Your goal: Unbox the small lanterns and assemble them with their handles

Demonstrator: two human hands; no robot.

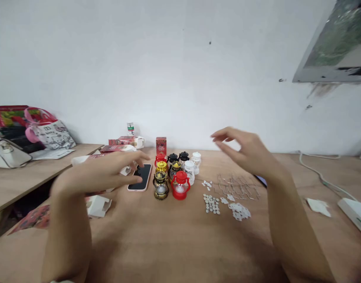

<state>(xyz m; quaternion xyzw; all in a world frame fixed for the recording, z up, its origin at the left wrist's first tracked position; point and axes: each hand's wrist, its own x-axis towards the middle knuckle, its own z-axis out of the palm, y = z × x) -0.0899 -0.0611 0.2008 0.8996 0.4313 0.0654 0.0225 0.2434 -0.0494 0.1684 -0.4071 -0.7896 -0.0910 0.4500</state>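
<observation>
My left hand (pixel 109 171) hovers palm down over the wooden table (pixel 174 239), fingers stretched toward a black phone (pixel 141 177) in a pale case; it holds nothing. My right hand (pixel 245 151) is raised above the table with fingers spread loosely, empty too. Between the hands stands a cluster of small toy lanterns (pixel 174 173): red, gold, black and white ones. In front of my right hand lie thin wire handles (pixel 238 186) and several small white round pieces (pixel 212 204).
A small red box (pixel 161 146) stands behind the lanterns. Red cartons (pixel 121 143) and a bottle (pixel 130 128) sit at the back left, open white boxes (pixel 98 205) at the left. Bags (pixel 47 133) rest on a side table. A white cable (pixel 322 177) and device (pixel 356 212) lie right.
</observation>
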